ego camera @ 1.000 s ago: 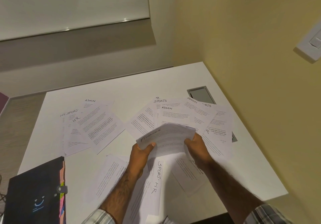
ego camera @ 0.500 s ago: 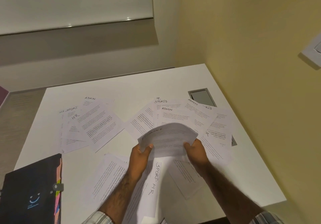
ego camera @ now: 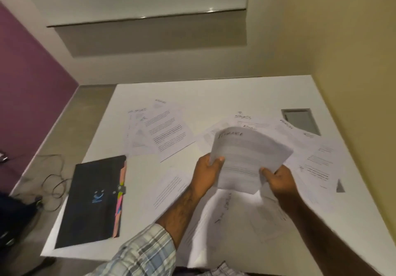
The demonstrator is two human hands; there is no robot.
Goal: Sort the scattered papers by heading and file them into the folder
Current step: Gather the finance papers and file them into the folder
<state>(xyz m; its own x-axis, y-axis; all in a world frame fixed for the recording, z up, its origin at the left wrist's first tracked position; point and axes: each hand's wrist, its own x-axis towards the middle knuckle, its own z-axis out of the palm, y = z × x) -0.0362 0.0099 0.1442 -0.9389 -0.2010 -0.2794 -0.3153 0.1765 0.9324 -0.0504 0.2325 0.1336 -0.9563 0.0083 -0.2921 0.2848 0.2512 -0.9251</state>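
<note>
White bench (ego camera: pixel 214 91) with scattered papers (ego camera: pixel 167 132), beside a yellow wall.
Both hands grip one sheaf (ego camera: pixel 246 158) raised above the bench: left hand (ego camera: pixel 206 174) closed on its left edge, right hand (ego camera: pixel 278 180) closed on its lower right corner. Black folder (ego camera: pixel 92 198) lies closed, left of the sheaf.

Black folder (ego camera: pixel 92 200), white papers (ego camera: pixel 167 134), plaid sleeve (ego camera: pixel 145 252)

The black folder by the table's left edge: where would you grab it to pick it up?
Probably by the long left edge of the black folder, coming in from the table's left side. It lies flat and closed, its right edge is busy with coloured tabs and a clasp, and the left edge sits clear of the papers.
</note>
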